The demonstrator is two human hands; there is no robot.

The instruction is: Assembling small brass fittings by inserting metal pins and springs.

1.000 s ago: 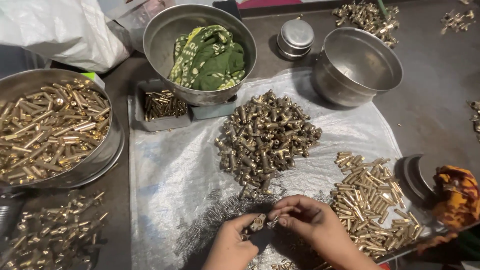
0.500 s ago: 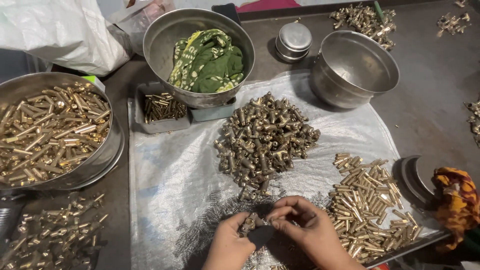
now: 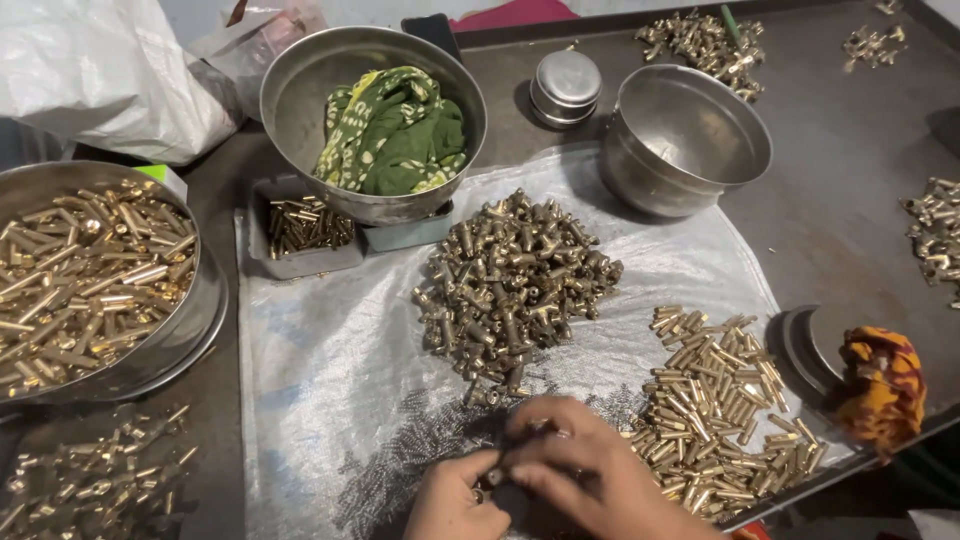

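Both hands low centre: left hand (image 3: 455, 498) & right hand (image 3: 575, 470) pinched together on a small brass fitting (image 3: 492, 478), too hidden to tell its axis, springs (image 3: 400, 450) just left, brass tubes (image 3: 715, 400) right, nearer the right hand.

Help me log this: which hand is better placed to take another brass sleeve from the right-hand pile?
Probably the right hand: it lies beside the brass sleeve pile, while the left hand sits farther over by the small springs.

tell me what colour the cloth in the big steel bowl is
Green with a yellow pattern; the cloth shows best in the head view.
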